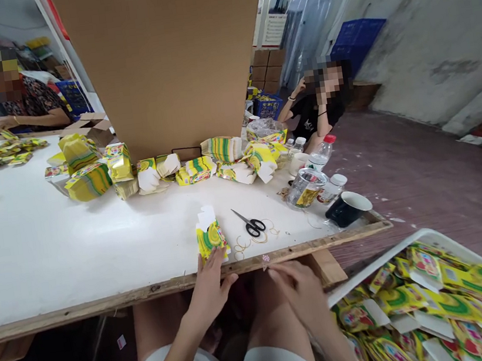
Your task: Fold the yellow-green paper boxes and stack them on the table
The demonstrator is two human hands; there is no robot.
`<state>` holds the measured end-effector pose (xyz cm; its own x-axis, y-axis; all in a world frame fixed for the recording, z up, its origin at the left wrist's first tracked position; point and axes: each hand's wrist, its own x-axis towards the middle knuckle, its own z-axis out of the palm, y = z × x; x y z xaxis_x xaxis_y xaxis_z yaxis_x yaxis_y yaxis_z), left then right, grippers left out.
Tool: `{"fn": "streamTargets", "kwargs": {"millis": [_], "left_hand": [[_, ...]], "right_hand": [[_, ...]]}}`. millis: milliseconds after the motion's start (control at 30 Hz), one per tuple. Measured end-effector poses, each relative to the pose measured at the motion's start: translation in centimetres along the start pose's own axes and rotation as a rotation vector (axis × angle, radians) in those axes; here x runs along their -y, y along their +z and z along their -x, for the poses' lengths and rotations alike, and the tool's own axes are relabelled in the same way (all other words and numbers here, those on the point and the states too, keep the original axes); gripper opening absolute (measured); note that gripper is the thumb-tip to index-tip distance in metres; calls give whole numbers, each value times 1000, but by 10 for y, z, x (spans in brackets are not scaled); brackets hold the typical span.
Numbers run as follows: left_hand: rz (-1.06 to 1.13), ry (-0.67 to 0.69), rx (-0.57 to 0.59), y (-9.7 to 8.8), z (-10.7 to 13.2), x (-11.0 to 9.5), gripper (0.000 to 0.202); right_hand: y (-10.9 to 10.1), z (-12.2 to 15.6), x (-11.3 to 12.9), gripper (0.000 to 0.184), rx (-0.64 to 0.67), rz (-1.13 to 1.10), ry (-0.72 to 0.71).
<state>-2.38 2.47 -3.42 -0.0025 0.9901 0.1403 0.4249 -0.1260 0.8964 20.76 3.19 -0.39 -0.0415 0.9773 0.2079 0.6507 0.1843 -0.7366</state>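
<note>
Head view: the left hand, thumb spread from its fingers, touches a yellow carton; I cannot tell whether the right hand pinches anything.

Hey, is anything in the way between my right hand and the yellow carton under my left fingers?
Between your right hand and the carton are the table's wooden edge and some thin loops lying just right of the carton. Both look low. The scissors lie farther back, off the direct line.

On the table, scissors lie right of a carton.
</note>
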Motion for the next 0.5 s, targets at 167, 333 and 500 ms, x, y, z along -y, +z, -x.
{"fn": "streamTargets", "kwargs": {"millis": [167, 333, 500], "left_hand": [[59, 13, -6, -4, -1, 6, 56], [140, 2, -63, -10, 0, 10, 49], [655, -139, -335, -16, 3, -1, 46]], "right_hand": [[94, -51, 37, 16, -38, -81, 40], [105, -63, 43, 25, -52, -288, 115], [80, -39, 44, 41, 40, -649, 205]]}}
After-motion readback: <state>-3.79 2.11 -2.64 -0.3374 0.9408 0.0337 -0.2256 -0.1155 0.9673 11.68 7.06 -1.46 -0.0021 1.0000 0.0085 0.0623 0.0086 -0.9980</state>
